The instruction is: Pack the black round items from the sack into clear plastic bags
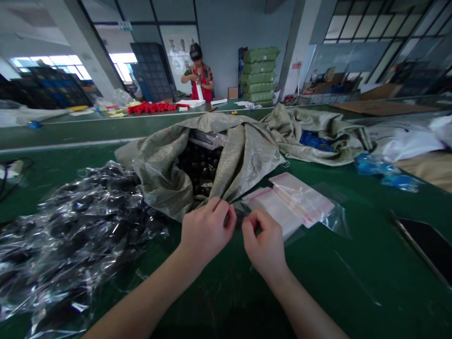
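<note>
Close together in front of the sack, my left hand (206, 226) and my right hand (264, 240) are both closed in a pinch. Between the fingertips shows part of a clear plastic bag (239, 210); it is so see-through that most of its outline is lost. Just beyond my right hand lies a stack of flat clear bags (300, 197) with pink-red strips. An open woven sack (243, 150) stands behind my hands, with many black rounded pieces (201, 165) inside. To the left is a heap of black pieces wrapped in clear plastic (88, 221).
A phone (423, 242) lies on the green table (318, 292) at right. Behind are a second sack (318, 125) with blue contents, blue wrapped items (384, 172) and red pieces (151, 107). A person (200, 77) works across the far table.
</note>
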The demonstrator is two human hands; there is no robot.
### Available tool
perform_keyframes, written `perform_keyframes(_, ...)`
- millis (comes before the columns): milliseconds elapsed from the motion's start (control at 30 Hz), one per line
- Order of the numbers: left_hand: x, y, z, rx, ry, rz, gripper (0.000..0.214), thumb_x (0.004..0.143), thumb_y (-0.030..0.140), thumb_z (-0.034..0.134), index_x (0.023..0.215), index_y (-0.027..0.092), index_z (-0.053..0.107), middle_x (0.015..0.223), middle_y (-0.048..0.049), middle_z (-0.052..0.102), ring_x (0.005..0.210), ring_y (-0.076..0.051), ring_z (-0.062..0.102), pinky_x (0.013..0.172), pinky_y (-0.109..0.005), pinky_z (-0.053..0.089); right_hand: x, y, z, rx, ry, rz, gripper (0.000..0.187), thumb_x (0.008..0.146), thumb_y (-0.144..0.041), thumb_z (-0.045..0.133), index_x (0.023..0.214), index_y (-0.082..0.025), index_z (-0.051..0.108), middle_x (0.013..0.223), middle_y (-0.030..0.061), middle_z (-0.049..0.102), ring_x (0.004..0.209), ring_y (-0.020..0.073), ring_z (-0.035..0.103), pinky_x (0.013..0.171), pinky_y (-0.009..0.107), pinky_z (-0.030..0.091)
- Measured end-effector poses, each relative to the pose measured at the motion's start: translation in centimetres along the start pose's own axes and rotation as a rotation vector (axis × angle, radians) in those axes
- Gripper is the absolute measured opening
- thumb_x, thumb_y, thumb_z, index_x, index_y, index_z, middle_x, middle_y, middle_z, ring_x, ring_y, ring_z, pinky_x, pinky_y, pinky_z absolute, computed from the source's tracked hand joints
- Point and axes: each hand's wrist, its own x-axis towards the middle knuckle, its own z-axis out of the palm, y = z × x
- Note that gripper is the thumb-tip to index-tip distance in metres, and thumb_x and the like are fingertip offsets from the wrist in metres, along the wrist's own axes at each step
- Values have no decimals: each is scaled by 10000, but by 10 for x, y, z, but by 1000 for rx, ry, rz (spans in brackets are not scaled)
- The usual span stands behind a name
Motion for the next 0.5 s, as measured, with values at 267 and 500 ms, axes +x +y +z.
perform_keyframes(267,4,-3,10,-29,-182,-146,239,914,326,462,757,202,593,814,-31,632,589,-162,584,485,-282,269,-1,4,6,-60,-141,-130,282,776,-94,495,622,-230,303,619,-41,363,583,121,377,563,281,273)
perform_keyframes(500,5,0,4,-121,-189,-183,209,880,306,496,717,197,569,724,-24,629,578,-151,561,514,-278,299,-1,8,8,-58,36,-67,255,823,-139,476,639,-234,327,638,-34,396,612,128,411,602,278,332)
